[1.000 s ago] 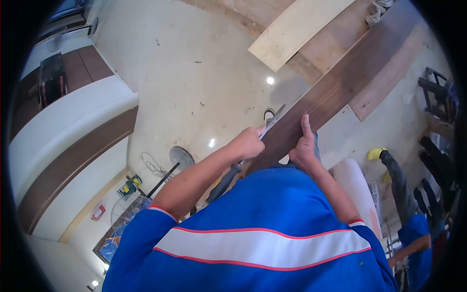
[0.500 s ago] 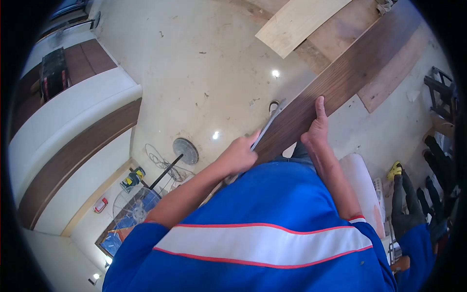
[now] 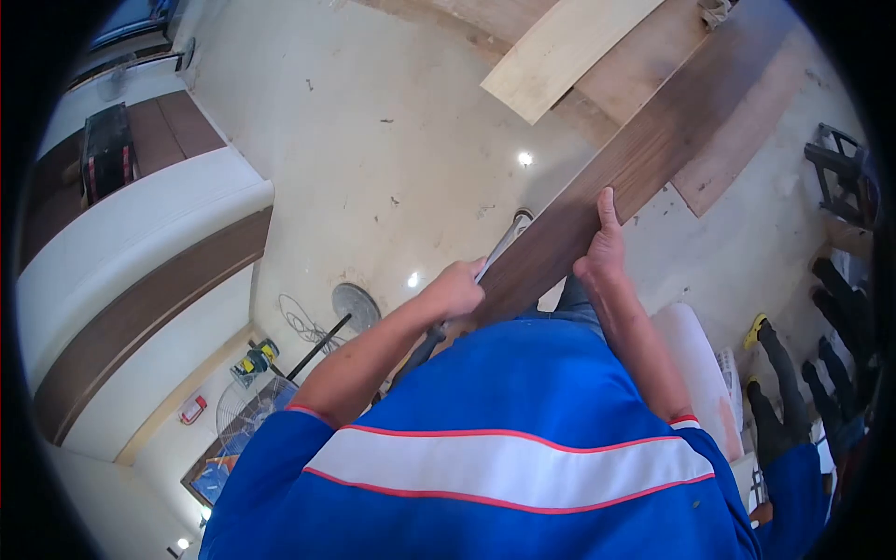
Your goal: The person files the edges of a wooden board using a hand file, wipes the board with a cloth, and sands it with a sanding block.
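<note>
A long dark brown wooden board [image 3: 597, 201] slants from my waist toward the upper right. My left hand [image 3: 457, 287] is closed round the near end of a long, flat, grey metal tool [image 3: 500, 248], which looks like a file. This tool lies along the board's left edge, and its far end points away from me. On the other side, my right hand [image 3: 605, 250] grips the board's right edge. Its thumb points up along the board's face, while its other fingers are hidden.
Pale plywood [image 3: 569, 56] and a pinkish-brown panel [image 3: 737, 154] lie on the floor beyond. To the left are a standing fan [image 3: 245, 411] with a round base [image 3: 357, 303] and a curved white-and-brown counter [image 3: 149, 308]. People stand at the right, one in blue sleeves [image 3: 793, 490].
My left hand and the grey tool have slid back toward me along the board's edge, and the tool sits lower against it. My right hand keeps its hold on the board.
</note>
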A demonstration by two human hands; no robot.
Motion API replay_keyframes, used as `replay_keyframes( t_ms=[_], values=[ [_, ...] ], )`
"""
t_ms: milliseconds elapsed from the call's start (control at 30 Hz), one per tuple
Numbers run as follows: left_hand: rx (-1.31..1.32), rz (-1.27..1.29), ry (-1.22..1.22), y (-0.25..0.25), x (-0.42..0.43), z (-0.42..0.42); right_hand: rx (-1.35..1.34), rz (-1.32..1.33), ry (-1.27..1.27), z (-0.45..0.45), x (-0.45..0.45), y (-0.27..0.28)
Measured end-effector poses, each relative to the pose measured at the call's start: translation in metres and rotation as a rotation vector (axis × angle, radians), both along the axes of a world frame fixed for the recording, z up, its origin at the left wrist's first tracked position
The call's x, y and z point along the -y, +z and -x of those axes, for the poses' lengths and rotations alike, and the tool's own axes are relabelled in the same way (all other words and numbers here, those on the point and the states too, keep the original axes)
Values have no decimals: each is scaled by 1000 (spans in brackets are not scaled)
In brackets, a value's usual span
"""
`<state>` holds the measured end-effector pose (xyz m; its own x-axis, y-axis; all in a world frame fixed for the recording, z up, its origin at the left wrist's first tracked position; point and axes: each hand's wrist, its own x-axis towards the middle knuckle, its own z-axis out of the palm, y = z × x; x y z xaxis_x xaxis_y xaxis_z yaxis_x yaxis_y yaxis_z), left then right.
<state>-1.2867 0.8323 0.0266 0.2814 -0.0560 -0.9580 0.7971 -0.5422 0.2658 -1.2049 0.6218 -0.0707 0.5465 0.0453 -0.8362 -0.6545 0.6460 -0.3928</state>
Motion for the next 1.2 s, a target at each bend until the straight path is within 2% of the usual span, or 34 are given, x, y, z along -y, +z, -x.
replay_keyframes(
  t_ms=[67, 133, 200, 267, 367, 433, 533, 567, 633, 700, 767, 833, 900, 967, 1067, 1133, 1167, 1200],
  values=[
    [63, -7, 33, 36, 5, 5, -35, 15, -6, 13, 1, -4],
    [430, 46, 37, 8, -1, 48, -113, 32, 23, 7, 3, -3],
    [391, 17, 38, 7, -2, 48, -104, 46, 23, 7, 2, -2],
    [-52, -81, 40, 7, -6, 29, -62, 46, 16, 2, 1, 0],
    [-68, -56, 69, -8, -20, 46, -4, 58, 5, -11, 3, 8],
    [-53, -43, 141, 20, -14, 39, -24, 77, 40, -29, 9, 16],
    [-98, -28, 204, 72, -14, 16, 116, -136, 5, -33, 27, 8],
    [-132, -10, 209, 81, -14, 16, 120, -106, 24, -20, 23, 11],
    [-9, 37, 194, 86, -13, 33, 114, -113, 63, 36, 9, -1],
    [143, 39, 129, 78, -14, 49, 22, -15, 77, 79, -19, -1],
    [316, 1, -2, 51, -12, 70, -78, -72, 119, 75, -23, 4],
    [272, -71, -7, 5, -1, 66, -96, -75, 133, 75, -25, 0],
    [143, -98, -22, -15, -3, 46, -149, -63, 107, 73, -26, 8],
    [-51, -67, -55, -13, -8, 17, -126, -59, 83, 68, -28, 13],
    [50, 29, 14, 45, -9, 16, -83, -48, 49, 69, -29, 13],
    [280, 102, 20, 52, -12, 33, -132, -31, 57, 64, -28, 21],
    [449, 114, -3, 19, -18, 60, -147, -13, 60, 62, -28, 19],
    [432, 98, -11, 9, -20, 62, -162, 1, 64, 61, -29, 17]
  ],
)
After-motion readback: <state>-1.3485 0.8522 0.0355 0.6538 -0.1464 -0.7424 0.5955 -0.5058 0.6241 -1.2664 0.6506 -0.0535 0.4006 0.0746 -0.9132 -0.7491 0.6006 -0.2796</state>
